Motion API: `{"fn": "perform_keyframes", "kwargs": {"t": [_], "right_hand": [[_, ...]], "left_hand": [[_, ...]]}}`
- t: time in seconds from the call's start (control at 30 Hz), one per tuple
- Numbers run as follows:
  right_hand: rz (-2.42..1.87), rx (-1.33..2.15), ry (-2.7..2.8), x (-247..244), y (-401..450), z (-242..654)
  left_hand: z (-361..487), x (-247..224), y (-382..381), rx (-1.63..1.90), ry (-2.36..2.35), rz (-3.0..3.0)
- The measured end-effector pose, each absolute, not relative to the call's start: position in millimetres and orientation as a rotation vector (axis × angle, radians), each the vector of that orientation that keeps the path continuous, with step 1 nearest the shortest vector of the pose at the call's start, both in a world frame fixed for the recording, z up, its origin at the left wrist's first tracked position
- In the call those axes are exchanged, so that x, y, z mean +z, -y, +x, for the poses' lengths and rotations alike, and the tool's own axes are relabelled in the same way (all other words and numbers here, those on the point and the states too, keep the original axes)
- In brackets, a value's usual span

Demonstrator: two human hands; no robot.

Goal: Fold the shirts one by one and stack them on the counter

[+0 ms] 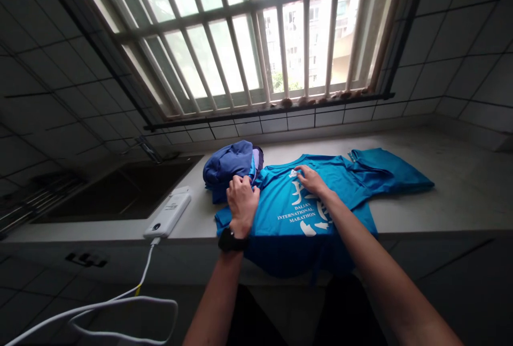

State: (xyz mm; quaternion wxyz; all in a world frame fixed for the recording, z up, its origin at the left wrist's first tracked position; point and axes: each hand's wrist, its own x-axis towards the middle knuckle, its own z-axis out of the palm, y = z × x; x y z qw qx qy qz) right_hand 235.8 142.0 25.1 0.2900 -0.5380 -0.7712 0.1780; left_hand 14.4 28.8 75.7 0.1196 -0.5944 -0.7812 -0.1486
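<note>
A blue T-shirt (276,196) with white lettering lies spread on the counter, front side up, its hem hanging over the front edge. My left hand (242,199), a dark watch on its wrist, is at the shirt's left shoulder with fingers curled into the cloth; the fingertips are partly hidden. On the upper chest, by the white print, rests my right hand (312,179), its fingers loosely stretched and apart. One sleeve (393,170) extends across the counter to the right. Just beyond my left hand sits a pile of folded dark blue clothes (230,162).
A white power bank (170,215) with a white cable (146,271) lies left of the shirt, the cable dropping over the edge. Farther left is a dark sink (108,191) with a faucet (148,148). A barred window (250,7) rises behind the counter (449,212).
</note>
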Motion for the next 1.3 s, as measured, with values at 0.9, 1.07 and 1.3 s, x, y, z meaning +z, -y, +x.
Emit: {"fn": "perform_keyframes", "kwargs": {"t": [0.9, 1.07, 1.3], "right_hand": [[-1.410, 0.510, 2.100, 19.1, -146.4, 235.4], [-1.401, 0.527, 2.111, 19.0, -147.3, 236.1], [-1.371, 0.471, 2.134, 11.3, -151.8, 237.4]], "left_hand": [[-63.1, 68.7, -12.8, -0.836, 2.500, -1.931], [-76.8, 83.9, -19.1, -0.923, 2.521, -1.657], [-104.5, 91.6, -37.7, -0.972, 2.340, -1.546]]}}
